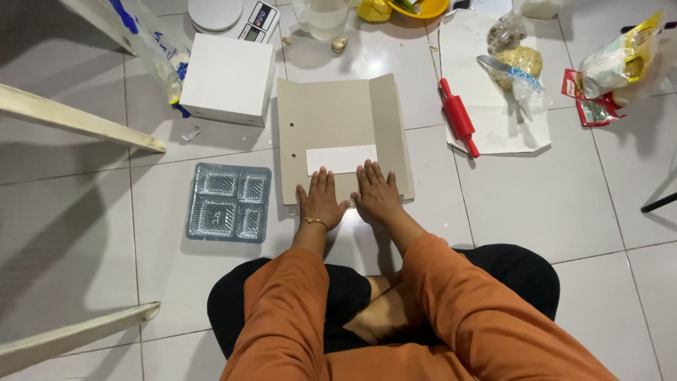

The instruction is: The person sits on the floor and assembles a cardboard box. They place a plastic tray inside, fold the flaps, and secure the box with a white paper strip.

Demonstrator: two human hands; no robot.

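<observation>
A flat grey cardboard sheet (pixel 338 120) with folded flaps lies on the tiled floor in front of me. It has a white rectangular patch (pixel 341 159) near its front. My left hand (pixel 321 201) presses flat on the sheet's near edge, fingers spread. My right hand (pixel 376 194) lies flat beside it, also on the near edge, just below the white patch. Both hands hold nothing. I sit cross-legged in orange sleeves.
A clear plastic compartment tray (pixel 228 202) lies left of the sheet. A white box (pixel 227 77) and a digital scale (pixel 236 14) stand behind it. A red rolling pin (pixel 458 116), white paper (pixel 493 120), bagged dough (pixel 518 63) and snack packets (pixel 613 70) lie to the right. Pale chair legs (pixel 77 120) stand at left.
</observation>
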